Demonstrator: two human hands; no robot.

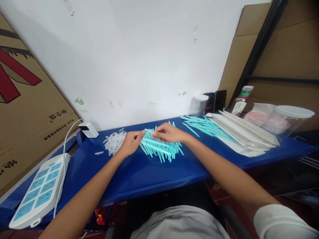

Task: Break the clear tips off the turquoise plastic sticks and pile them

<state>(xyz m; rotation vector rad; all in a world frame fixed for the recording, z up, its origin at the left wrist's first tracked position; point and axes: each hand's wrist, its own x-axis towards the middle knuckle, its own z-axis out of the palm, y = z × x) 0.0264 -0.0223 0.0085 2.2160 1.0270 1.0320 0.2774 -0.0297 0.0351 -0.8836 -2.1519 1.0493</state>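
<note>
My left hand (131, 142) and my right hand (167, 132) meet over a pile of teal plastic sticks (161, 149) in the middle of the blue table (139, 176). Both hands are closed in a pinch. The right hand grips several teal sticks that point down and right. The left fingertips pinch something small at the sticks' near end; I cannot make it out. A heap of small clear caps (114, 142) lies just left of my left hand.
A second bunch of teal sticks (204, 125) lies at the right beside a stack of white sheets (245, 134). Clear jars (286, 120), a bottle (240, 103) and a small jar (199, 104) stand behind. A white power strip (41, 191) and adapter (88, 129) sit left. Cardboard boxes (27, 109) flank the table.
</note>
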